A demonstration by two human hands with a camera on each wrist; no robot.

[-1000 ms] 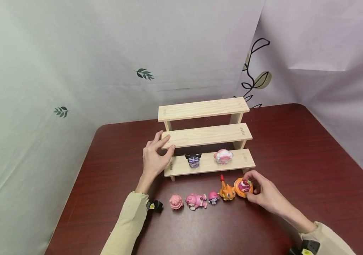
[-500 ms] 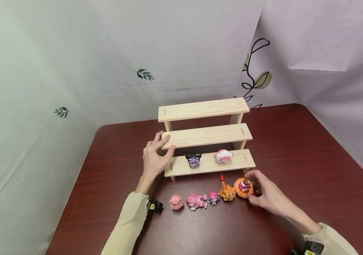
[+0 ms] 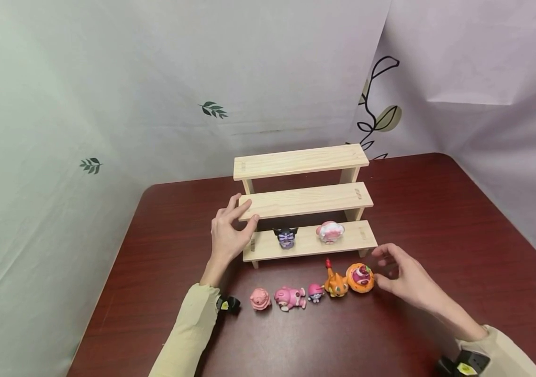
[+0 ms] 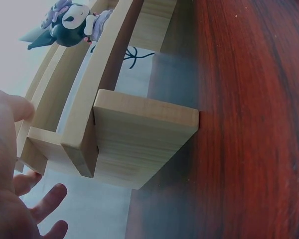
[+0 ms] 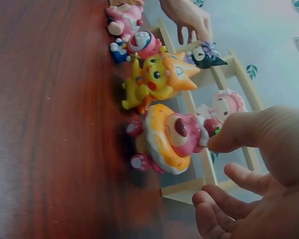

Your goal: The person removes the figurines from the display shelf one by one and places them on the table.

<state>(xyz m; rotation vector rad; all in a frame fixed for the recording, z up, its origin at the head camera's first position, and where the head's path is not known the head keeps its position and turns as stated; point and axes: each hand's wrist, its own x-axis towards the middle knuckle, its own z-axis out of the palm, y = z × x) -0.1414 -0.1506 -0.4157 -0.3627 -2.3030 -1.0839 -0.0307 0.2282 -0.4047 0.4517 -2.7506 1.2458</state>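
Observation:
At the left end of the middle board, my left hand (image 3: pixel 230 233) grips the pale three-step wooden display shelf (image 3: pixel 305 201). The right hand (image 3: pixel 411 280) is just right of an orange ring-shaped bear figurine (image 3: pixel 360 278), its fingers parted and holding nothing. In the right wrist view the thumb is close to the figurine's strawberry top; contact there is unclear. Left of it stand an orange-and-yellow figurine (image 3: pixel 336 284), a small pink-headed one (image 3: pixel 315 292), a pink bear lying down (image 3: pixel 289 298) and a round pink figurine (image 3: pixel 260 299).
A black-and-purple figurine (image 3: pixel 286 237) and a pink-and-white one (image 3: pixel 330 232) sit on the lowest board. Dark red wood makes up the tabletop (image 3: pixel 437 220). Pale cloth (image 3: pixel 155 78) with leaf prints hangs behind it.
My right hand has come off the orange ring-shaped bear figurine and shifted to the right, its fingers spreading. The left hand and the figurines stay in place.

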